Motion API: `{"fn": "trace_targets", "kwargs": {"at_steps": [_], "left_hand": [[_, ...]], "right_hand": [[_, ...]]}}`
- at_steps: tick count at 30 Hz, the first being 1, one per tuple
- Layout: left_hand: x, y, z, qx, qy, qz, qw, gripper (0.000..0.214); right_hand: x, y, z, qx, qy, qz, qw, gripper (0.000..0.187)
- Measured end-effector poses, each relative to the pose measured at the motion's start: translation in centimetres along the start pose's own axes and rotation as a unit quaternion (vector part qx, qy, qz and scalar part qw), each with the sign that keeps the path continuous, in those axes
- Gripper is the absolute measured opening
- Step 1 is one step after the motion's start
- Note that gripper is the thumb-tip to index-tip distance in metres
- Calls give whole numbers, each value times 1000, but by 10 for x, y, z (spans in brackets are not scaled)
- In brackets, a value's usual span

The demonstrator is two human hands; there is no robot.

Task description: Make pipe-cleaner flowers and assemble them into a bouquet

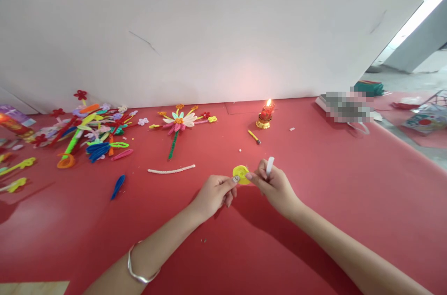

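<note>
My left hand (218, 195) pinches the left side of a flat, round yellow coil (240, 173), with the thumb on top. On its right side, the fingertips of my right hand (275, 188) touch the coil. A short white glue stick (270, 165) is tucked in the curled fingers of that same hand and points up. Beyond the hands lie a small yellow-and-black stick (254, 137) and, to the left, a straight white pipe cleaner (171, 170). A pipe-cleaner flower (179, 122) with a green stem lies farther back.
A lit red candle (267, 114) in a gold holder stands near the white upright panel (209, 34). Piled pipe-cleaner pieces (99, 130) and another candle (16, 127) are at the left. A blurred-out object (345, 108) lies at the back right of the red tabletop (314, 164).
</note>
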State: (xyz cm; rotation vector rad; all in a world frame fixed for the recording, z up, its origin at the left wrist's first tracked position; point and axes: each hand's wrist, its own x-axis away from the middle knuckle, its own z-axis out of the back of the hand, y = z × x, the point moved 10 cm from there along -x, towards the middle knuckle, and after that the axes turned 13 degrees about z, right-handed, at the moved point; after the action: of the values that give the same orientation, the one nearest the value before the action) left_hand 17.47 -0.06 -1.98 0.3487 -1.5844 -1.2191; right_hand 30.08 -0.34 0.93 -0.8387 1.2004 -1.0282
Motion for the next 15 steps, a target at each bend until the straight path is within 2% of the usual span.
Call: {"fn": "trace_targets", "kwargs": {"at_steps": [2,4,6,9,13,15], "left_hand": [[-1,-2,1,-1,-28,20,999,45],[-1,-1,1,-11,-53,25,998,44],[-1,-2,0,-27,-74,25,997,43],[-1,-4,-3,-49,-94,30,994,41],[-1,-5,-6,-65,-105,34,992,41],[0,-5,-7,-67,-109,35,991,40]], "right_hand": [[-4,-10,13,37,26,47,998,45],[-8,-24,18,73,24,95,993,47],[-9,-36,12,116,-30,124,985,42],[-7,-41,-5,163,-127,127,970,40],[-5,-38,-10,175,-151,119,966,37],[-5,-37,-11,186,-153,136,961,35]]}}
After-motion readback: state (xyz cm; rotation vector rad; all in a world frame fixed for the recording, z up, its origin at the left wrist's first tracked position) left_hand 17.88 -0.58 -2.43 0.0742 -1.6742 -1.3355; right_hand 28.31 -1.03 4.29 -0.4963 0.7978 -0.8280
